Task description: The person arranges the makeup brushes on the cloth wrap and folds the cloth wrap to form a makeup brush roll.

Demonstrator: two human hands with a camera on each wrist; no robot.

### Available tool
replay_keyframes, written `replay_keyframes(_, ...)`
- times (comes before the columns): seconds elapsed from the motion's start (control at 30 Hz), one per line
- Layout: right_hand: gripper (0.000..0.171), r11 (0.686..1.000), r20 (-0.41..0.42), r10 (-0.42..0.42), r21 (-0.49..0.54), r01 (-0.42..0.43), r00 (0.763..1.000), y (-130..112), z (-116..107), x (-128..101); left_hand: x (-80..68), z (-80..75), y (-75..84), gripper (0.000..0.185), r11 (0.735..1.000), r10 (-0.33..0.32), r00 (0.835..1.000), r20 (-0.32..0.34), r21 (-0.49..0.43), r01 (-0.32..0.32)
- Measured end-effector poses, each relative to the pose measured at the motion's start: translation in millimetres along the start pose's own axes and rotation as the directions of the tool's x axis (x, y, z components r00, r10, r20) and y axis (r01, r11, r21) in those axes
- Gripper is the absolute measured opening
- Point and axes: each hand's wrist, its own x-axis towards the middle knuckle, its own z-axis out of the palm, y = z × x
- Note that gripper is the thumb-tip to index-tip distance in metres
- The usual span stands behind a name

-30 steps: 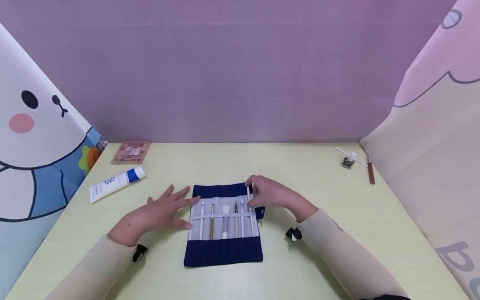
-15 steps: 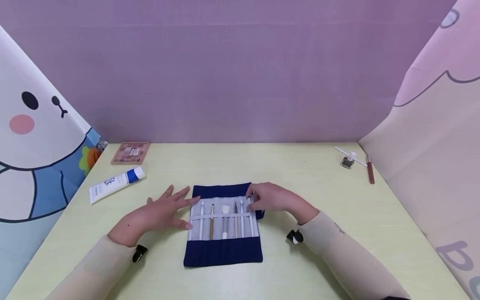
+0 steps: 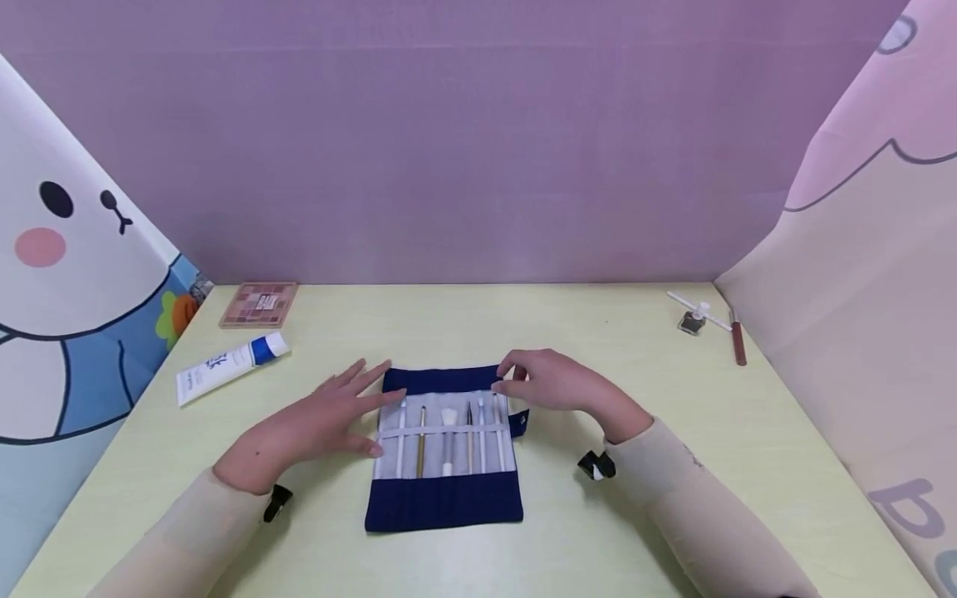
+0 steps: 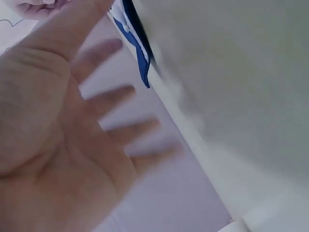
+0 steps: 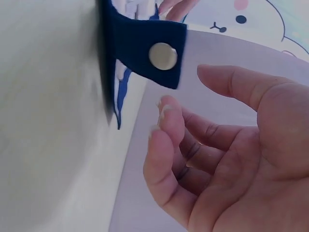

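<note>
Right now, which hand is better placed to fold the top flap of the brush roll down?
Probably the right hand: it hovers at the far right corner of the brush roll, fingers loosely curled, holding nothing. The left hand lies flat, lower, at the left edge.

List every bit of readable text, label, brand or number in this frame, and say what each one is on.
"DARK", roughly: pale letters on the eyeshadow palette; small, so not certain.
Blue print on the white tube: too small to read.
Large purple letters on the right side panel: cut off at the picture edge, unreadable.
Brush roll, its snap tab and the brushes: no text visible.
Small items at the far right: none legible.
</note>
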Motion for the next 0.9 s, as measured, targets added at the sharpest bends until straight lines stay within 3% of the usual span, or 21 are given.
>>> replay_keyframes(0.13, 0.033, 1.000, -0.019, -0.006, 0.016, 0.006, 1.000, -2.4, -0.9, -2.2, 8.8, -6.8, 0.5, 0.084, 0.992, 0.121, 0.992, 0.041, 0.029, -0.122)
replay_keyframes(0.23, 0.033, 1.000, -0.013, -0.007, 0.021, 0.007, 1.000, -2.9, 0.9, -3.1, 18.7, -12.3, 4.1, 0.089, 0.987, 0.151, 0.983, 0.105, 0.032, -0.155)
replay_keyframes(0.43, 0.035, 1.000, -0.010, -0.002, 0.031, 0.002, 1.000, -4.3, 3.1, -6.9, 38.3, -20.8, 11.9, 0.095, 0.983, 0.155, 0.958, 0.241, 0.055, -0.173)
replay_keyframes(0.6, 0.036, 1.000, -0.014, -0.005, 0.016, 0.005, 1.000, -6.6, 2.5, -6.5, 48.5, -23.1, 9.5, 0.098, 0.986, 0.147, 0.939, 0.311, 0.035, -0.166)
replay_keyframes(0.77, 0.035, 1.000, -0.021, -0.016, 0.002, 0.016, 1.000, -8.0, -1.1, -5.2, 52.0, -21.9, 5.1, 0.101, 0.993, 0.114, 0.938, 0.326, 0.002, -0.122)
replay_keyframes(0.9, 0.036, 1.000, -0.037, -0.012, 0.005, 0.012, 0.999, -9.6, -4.2, -3.7, 52.7, -20.2, 3.4, 0.100, 0.993, 0.119, 0.946, 0.301, -0.014, -0.120)
